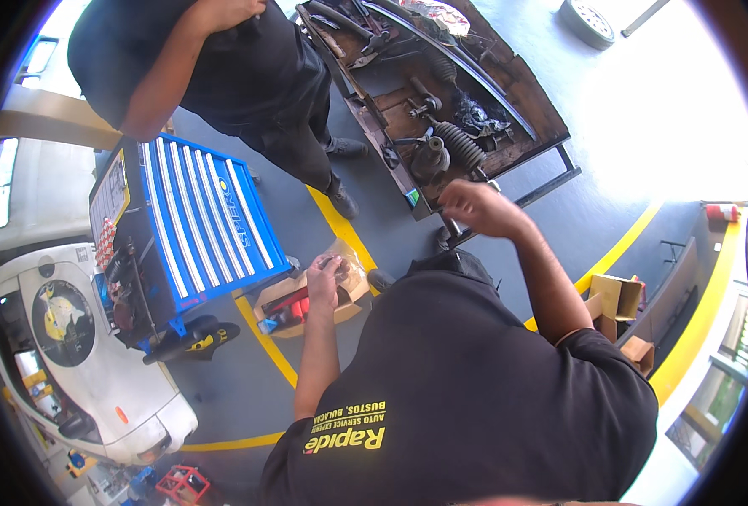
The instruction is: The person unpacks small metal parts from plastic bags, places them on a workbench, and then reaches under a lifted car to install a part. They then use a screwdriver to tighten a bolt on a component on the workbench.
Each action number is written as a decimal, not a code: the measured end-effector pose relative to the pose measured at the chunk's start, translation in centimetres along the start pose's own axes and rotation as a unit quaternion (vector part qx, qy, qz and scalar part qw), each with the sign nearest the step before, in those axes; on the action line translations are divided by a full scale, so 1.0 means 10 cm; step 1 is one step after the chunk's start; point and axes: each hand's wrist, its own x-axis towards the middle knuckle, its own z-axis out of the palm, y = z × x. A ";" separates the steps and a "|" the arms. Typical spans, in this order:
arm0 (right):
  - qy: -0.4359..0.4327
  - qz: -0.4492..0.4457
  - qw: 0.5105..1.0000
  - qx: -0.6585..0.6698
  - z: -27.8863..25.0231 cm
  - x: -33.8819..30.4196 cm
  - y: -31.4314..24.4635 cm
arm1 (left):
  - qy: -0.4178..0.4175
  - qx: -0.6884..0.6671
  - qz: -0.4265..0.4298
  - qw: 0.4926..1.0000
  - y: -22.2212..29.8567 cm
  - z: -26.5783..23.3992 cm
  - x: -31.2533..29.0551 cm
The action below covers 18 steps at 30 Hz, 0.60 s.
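Observation:
My left hand point(323, 285) is closed, fingertips pinched on a small dark thing I cannot make out. It is over an open cardboard box point(350, 310) holding red and blue items and clear plastic. Curled fingers close up my right hand point(480, 208) by the near corner of a worn metal-framed workbench point(551, 126); what it holds, if anything, is hidden. Just beyond it on the bench lie a ribbed black rubber boot point(460, 145) and a dark round metal part point(430, 158).
A co-worker in dark clothes point(247, 67) stands beyond the blue tool cabinet point(201, 219). To the left is a white vehicle point(112, 371). Cardboard boxes point(616, 297) are at the right, and a wheel point(587, 23) lies at the far right. Yellow lines point(340, 223) mark the grey floor.

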 end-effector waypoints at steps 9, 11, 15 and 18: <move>0.078 -0.111 0.991 -0.001 -1.01 1.36 0.70 | 0.080 0.023 0.043 0.996 -0.23 0.48 -0.24; 0.001 -0.121 0.990 -0.071 -0.89 1.90 0.68 | 0.116 0.015 0.048 0.992 -0.36 0.58 -0.37; -0.237 -0.084 0.944 -0.215 -0.42 2.69 0.50 | 0.179 0.034 0.035 0.983 -0.58 0.72 -0.72; -0.324 -0.047 0.903 -0.279 -0.18 2.92 0.45 | 0.236 0.005 0.028 0.971 -0.77 0.77 -1.00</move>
